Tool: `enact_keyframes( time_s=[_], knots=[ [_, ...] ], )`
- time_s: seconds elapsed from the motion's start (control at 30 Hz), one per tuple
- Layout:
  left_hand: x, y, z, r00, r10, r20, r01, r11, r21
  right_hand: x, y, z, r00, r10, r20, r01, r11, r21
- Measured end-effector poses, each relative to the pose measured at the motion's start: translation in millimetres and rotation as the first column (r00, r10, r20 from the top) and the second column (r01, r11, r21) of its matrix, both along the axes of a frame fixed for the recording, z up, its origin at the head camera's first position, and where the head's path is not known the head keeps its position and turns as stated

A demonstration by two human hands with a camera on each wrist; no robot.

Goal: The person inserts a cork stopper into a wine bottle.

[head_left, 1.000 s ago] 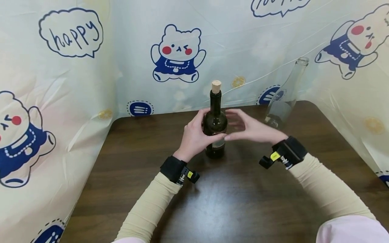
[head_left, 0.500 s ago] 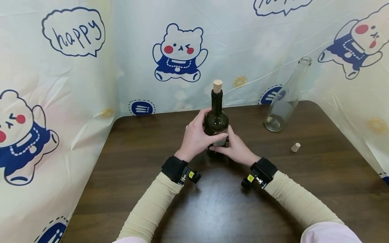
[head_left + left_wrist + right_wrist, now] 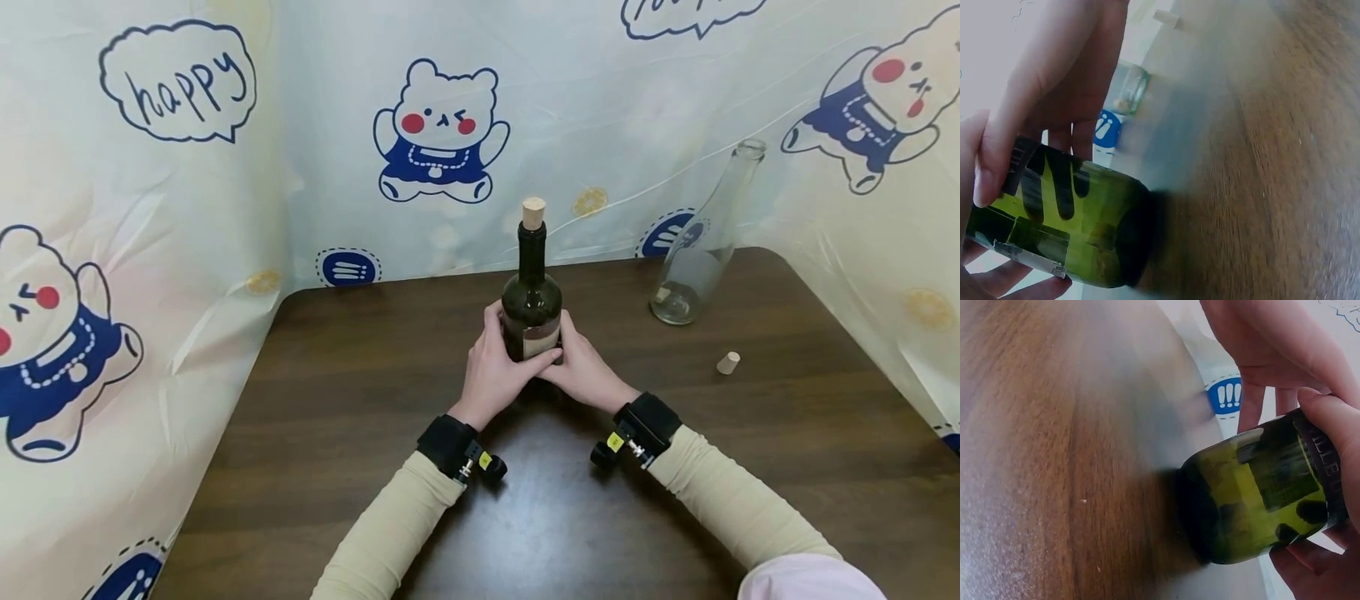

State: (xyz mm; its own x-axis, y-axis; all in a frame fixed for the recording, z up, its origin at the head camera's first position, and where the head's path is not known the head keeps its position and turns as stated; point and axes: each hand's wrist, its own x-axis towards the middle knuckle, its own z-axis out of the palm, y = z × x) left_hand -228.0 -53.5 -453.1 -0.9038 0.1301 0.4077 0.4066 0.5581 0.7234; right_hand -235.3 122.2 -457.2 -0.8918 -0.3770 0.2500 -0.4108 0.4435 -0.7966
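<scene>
A dark green wine bottle stands upright near the middle of the table, a pale cork in its mouth. My left hand grips its lower body from the left. From the right, my right hand holds the same part, the two thumbs close together in front of the label. Both wrist views show fingers wrapped round the green glass. At the table, the bottle's base looks dark; whether it touches is hard to tell.
A clear glass bottle without a stopper stands at the back right. A small loose cork lies in front of it on the brown wooden table. Printed sheeting hangs behind and along both sides.
My right hand has come in from the right and now grips the bottle. My left hand has slid down its body. The loose cork, hidden earlier by the right arm, shows.
</scene>
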Motion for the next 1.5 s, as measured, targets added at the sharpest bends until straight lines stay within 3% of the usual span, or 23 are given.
enact_keyframes(
  time_s=[0.17, 0.33, 0.6, 0.8, 0.9, 1.03, 1.2, 1.3, 1.33, 1.4, 1.43, 1.5],
  knots=[
    [-1.2, -2.1, 1.3, 1.0, -0.02, -0.016, 0.021, 1.0, 0.008, 0.9, -0.3, 2.0, 0.999, -0.031, -0.01, 0.031, 0.999, 0.01],
    [-3.2, -12.3, 4.7, 0.999, -0.014, -0.037, 0.015, 1.0, 0.025, 2.6, 1.7, 1.2, 1.0, -0.01, -0.011, 0.01, 1.0, 0.004],
    [-24.4, -58.0, 17.1, 0.983, 0.174, -0.061, -0.169, 0.982, 0.091, 3.1, 24.2, 8.5, 0.998, -0.066, 0.024, 0.065, 0.997, 0.033],
    [-43.8, -111.8, 20.4, 0.962, 0.269, -0.053, -0.262, 0.959, 0.106, -3.0, 61.8, 27.6, 0.972, -0.233, -0.008, 0.233, 0.972, 0.015],
    [-50.6, -138.1, 20.4, 0.952, 0.305, -0.024, -0.301, 0.948, 0.106, -5.0, 83.4, 41.0, 0.936, -0.349, -0.053, 0.35, 0.937, -0.001],
    [-57.6, -168.9, 22.6, 0.945, 0.326, 0.025, -0.326, 0.936, 0.134, -6.8, 110.8, 60.7, 0.841, -0.529, -0.111, 0.526, 0.849, -0.06],
    [-64.5, -200.0, 24.3, 0.934, 0.356, 0.027, -0.356, 0.92, 0.167, -14.1, 143.2, 84.4, 0.687, -0.72, -0.098, 0.683, 0.686, -0.252],
    [-65.1, -213.4, 24.1, 0.925, 0.379, 0.023, -0.378, 0.91, 0.171, -21.6, 160.6, 94.0, 0.611, -0.79, -0.046, 0.723, 0.581, -0.374],
    [-64.7, -216.9, 24.0, 0.922, 0.386, 0.024, -0.384, 0.907, 0.172, -23.8, 165.5, 96.3, 0.593, -0.804, -0.029, 0.732, 0.554, -0.397],
    [-64.4, -222.6, 23.7, 0.919, 0.394, 0.032, -0.393, 0.902, 0.177, -27.2, 173.9, 100.1, 0.577, -0.817, 0.001, 0.748, 0.528, -0.403],
    [-64.2, -225.2, 23.5, 0.918, 0.395, 0.038, -0.395, 0.901, 0.181, -28.3, 177.3, 102.0, 0.578, -0.816, 0.019, 0.757, 0.527, -0.387],
    [-64.3, -230.1, 23.0, 0.916, 0.398, 0.048, -0.399, 0.897, 0.192, -30.3, 182.7, 105.5, 0.602, -0.797, 0.05, 0.76, 0.552, -0.344]
  ],
)
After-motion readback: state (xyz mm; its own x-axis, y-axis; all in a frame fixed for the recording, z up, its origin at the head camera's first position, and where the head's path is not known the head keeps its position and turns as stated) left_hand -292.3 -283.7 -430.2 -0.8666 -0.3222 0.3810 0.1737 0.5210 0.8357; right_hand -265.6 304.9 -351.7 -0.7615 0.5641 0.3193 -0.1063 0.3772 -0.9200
